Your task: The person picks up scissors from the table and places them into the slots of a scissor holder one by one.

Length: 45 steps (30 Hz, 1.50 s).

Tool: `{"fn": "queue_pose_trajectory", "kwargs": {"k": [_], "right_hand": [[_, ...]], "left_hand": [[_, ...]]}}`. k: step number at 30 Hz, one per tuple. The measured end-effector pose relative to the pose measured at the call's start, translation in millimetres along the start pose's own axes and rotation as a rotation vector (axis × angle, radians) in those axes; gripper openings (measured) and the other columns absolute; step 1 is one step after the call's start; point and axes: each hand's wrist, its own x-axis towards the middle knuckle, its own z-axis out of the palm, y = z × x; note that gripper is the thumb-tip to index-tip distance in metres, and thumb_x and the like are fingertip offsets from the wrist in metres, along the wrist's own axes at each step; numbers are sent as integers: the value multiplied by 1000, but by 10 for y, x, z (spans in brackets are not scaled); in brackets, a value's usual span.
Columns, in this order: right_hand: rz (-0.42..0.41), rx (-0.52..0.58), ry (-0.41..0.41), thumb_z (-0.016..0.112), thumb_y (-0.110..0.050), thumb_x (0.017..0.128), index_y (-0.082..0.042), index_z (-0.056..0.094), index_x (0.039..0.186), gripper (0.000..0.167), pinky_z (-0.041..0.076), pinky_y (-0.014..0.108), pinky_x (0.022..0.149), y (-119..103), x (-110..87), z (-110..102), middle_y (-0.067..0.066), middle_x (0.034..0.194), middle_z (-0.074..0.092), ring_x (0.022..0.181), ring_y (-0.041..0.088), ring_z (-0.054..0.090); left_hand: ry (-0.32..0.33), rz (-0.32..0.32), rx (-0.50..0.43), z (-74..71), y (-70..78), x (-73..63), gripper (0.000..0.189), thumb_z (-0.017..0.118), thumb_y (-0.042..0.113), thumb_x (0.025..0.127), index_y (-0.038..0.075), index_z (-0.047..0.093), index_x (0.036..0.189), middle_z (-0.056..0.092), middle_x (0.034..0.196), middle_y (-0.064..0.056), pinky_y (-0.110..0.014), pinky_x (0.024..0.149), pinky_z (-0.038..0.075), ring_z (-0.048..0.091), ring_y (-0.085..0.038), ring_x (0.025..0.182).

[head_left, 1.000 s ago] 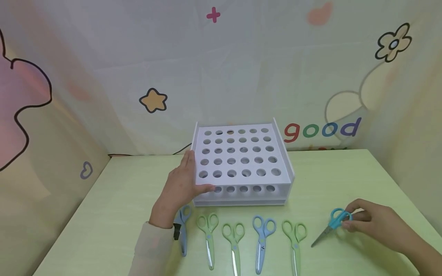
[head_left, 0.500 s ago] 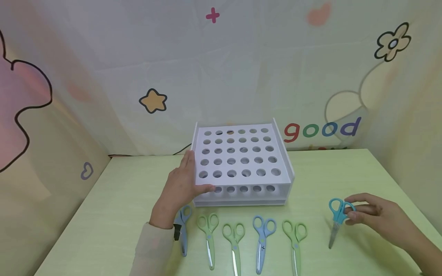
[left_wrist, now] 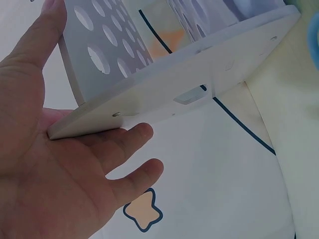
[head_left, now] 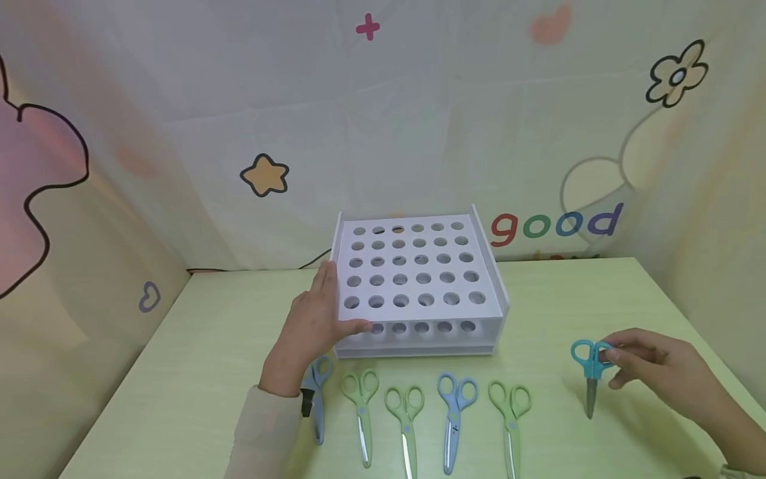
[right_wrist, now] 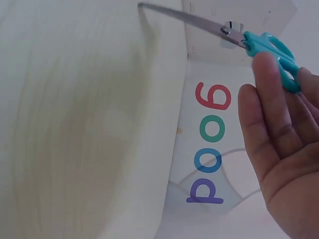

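Pale green table (head_left: 149, 386) against a printed curtain (head_left: 383, 146). Left hand (head_left: 311, 319) grips a white perforated rack (head_left: 410, 269) by its left wall, thumb and fingers on opposite sides. Right hand (head_left: 664, 372) pinches turquoise scissors (head_left: 591, 370) by one handle loop, blades downward, right of the rack. Five green and blue scissors (head_left: 407, 423) lie in a row before the rack.
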Motion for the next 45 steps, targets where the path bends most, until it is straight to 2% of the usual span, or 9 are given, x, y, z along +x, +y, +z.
{"fn": "queue_pose_trajectory", "kwargs": {"k": [7,14,17,21,26,29,33,38,45], "right_hand": [[-31,42,54,57,-1,102,2,66,112,13,53,20,73,-51,24,-12,7,88,75,68,24,71],[-95,112,40,52,2,104,5,61,111,11,55,25,76,-171,52,1,9,89,72,68,28,70],[-124,247,36,49,6,103,5,59,110,12,55,26,75,-209,87,5,10,92,72,67,28,70],[-209,454,21,42,12,103,5,56,110,17,57,32,73,-246,154,18,12,97,73,70,28,72],[-337,675,-49,27,16,103,5,52,115,29,58,41,66,-270,241,41,16,109,71,83,28,73],[-435,810,-109,19,19,102,11,48,117,33,58,44,72,-298,301,60,22,121,66,89,33,72],[-537,918,-119,17,21,101,17,44,117,31,56,45,82,-377,366,103,29,127,62,93,40,71],[-616,977,-111,20,20,102,19,44,119,29,55,44,85,-499,418,151,33,126,61,94,41,70],[-637,965,-83,23,19,102,23,42,128,32,56,44,83,-651,472,197,31,124,63,91,39,71]], "left_hand": [[-11,-18,-12,12,-9,-2,126,91,46,73,-5,13,157,18,164,-21,-50,87,46,55,-26,79],[-23,-37,-23,-3,-4,-9,127,90,46,73,-6,12,158,14,165,-22,-54,96,43,58,-32,84],[-26,-42,-28,-5,-4,-9,127,91,45,73,-6,12,158,14,165,-22,-55,97,42,58,-32,85],[-26,-50,-33,-2,-12,-3,127,91,45,73,-5,12,158,14,166,-21,-55,97,42,58,-32,85],[-30,-53,-45,6,-24,8,126,90,45,74,-4,11,159,12,166,-20,-52,98,42,59,-32,86],[-31,-53,-52,8,-22,11,126,90,44,74,-4,10,159,12,166,-20,-47,90,46,58,-30,85],[-32,-53,-58,5,-16,11,126,91,44,74,-4,10,159,13,166,-19,-40,78,49,57,-28,80],[-32,-39,-59,1,-12,13,126,91,44,74,-5,11,159,14,166,-21,-42,79,49,57,-27,78],[-33,-43,-59,1,-12,5,126,91,44,74,-4,10,159,15,166,-19,-40,76,49,57,-27,78]]}}
